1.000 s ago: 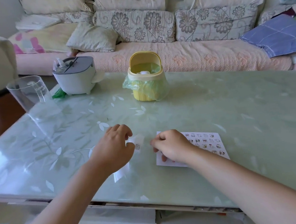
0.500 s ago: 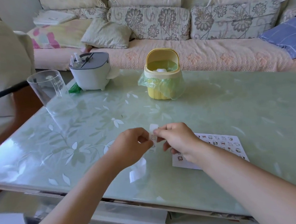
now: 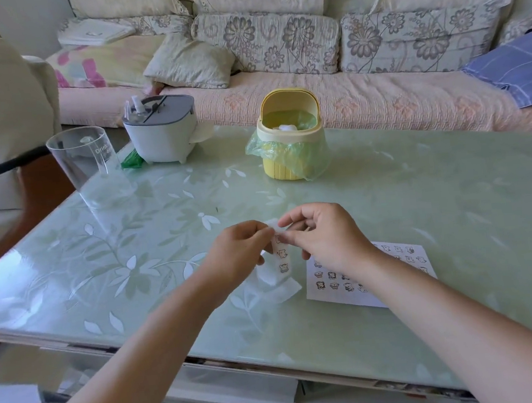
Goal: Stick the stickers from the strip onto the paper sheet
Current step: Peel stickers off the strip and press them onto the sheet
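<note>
At the near middle of the table [image 3: 420, 193], your left hand [image 3: 240, 252] and right hand [image 3: 323, 238] meet fingertip to fingertip, both raised off the glass top. Your left hand pinches the upper end of the sticker strip [image 3: 282, 258] between thumb and forefinger. Your right hand pinches that same end from the 3 o'clock side, its other fingers loosely curled. You cannot tell whether a sticker is already peeled up between the right fingertips: they hide that spot.

From the pinch the strip hangs toward 6 o'clock, with three small cartoon stickers showing one below another. Its lower end meets a white patch on the table; whether that patch belongs to the strip is unclear.

At about 4 o'clock from your right hand lies the paper sheet [image 3: 404, 267], flat on the table, partly under your right forearm and carrying rows of little stickers.

Farther out, at 12 o'clock, stands a yellow bin [image 3: 289, 153] lined with a green bag. At 11 o'clock sits a white and grey container [image 3: 162, 130], and at 10 o'clock a clear glass [image 3: 82, 160] stands near the table's edge. Beyond the table runs a sofa [image 3: 378, 99] with flowered cushions
</note>
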The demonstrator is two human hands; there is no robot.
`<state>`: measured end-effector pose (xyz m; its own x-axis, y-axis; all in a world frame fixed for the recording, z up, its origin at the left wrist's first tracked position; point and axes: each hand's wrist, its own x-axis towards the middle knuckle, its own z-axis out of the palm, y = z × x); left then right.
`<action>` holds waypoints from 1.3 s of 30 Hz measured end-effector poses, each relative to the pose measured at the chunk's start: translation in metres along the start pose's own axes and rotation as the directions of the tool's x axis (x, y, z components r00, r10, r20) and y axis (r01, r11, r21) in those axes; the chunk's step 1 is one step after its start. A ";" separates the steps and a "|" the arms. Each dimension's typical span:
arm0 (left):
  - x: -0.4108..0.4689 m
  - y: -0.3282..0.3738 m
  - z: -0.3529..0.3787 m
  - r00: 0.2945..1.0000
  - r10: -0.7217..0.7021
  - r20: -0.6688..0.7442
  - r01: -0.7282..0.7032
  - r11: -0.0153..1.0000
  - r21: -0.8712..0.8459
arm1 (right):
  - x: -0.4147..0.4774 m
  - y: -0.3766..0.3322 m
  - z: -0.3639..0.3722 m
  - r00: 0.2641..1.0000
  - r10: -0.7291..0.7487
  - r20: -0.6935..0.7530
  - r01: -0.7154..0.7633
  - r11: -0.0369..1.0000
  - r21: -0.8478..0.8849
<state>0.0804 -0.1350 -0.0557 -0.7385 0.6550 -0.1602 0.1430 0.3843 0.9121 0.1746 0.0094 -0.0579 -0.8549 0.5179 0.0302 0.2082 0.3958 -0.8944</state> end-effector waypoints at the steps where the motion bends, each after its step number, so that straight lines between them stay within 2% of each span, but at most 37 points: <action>1: 0.000 0.001 0.000 1.000 -0.016 -0.011 0.016 0.999 -0.034 | 0.000 0.001 0.000 1.000 -0.031 -0.004 0.031 0.999 -0.020; 7: 0.001 0.002 -0.003 0.997 -0.075 -0.031 0.071 0.990 -0.124 | -0.003 0.000 0.002 0.974 -0.212 -0.079 0.195 0.964 -0.181; 15: 0.001 0.003 0.000 0.992 -0.086 -0.097 0.079 0.994 -0.077 | -0.004 0.002 0.009 0.910 -0.408 -0.077 0.366 0.876 -0.315; 20: 0.003 0.002 0.002 0.986 -0.125 -0.107 0.114 0.988 -0.102 | -0.004 0.003 0.011 0.898 -0.433 -0.076 0.387 0.861 -0.330; 26: 0.004 0.004 0.004 0.982 -0.156 -0.108 0.141 0.981 -0.133 | -0.005 0.000 0.008 0.931 -0.359 -0.061 0.324 0.894 -0.308; 28: 0.006 0.003 0.004 0.981 -0.133 -0.143 0.125 0.990 -0.063 | -0.005 0.001 0.008 0.938 -0.346 -0.022 0.322 0.891 -0.320; 33: 0.019 -0.008 0.004 0.961 -0.010 -0.276 0.095 0.950 0.296 | -0.005 0.003 0.006 0.966 -0.260 0.009 0.254 0.937 -0.241; 37: 0.019 -0.009 0.009 0.960 0.150 -0.238 0.020 0.806 0.592 | -0.005 0.005 -0.007 0.993 -0.121 -0.006 0.120 0.986 -0.112; 39: 0.017 -0.006 0.012 0.961 0.189 -0.205 -0.011 0.762 0.648 | -0.006 0.007 -0.014 0.995 -0.099 -0.025 0.096 0.992 -0.079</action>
<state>0.0752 -0.1180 -0.0685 -0.8172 0.5684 0.0954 0.5443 0.7067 0.4520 0.1873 0.0194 -0.0579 -0.8591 0.4951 0.1295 0.1618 0.5028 -0.8491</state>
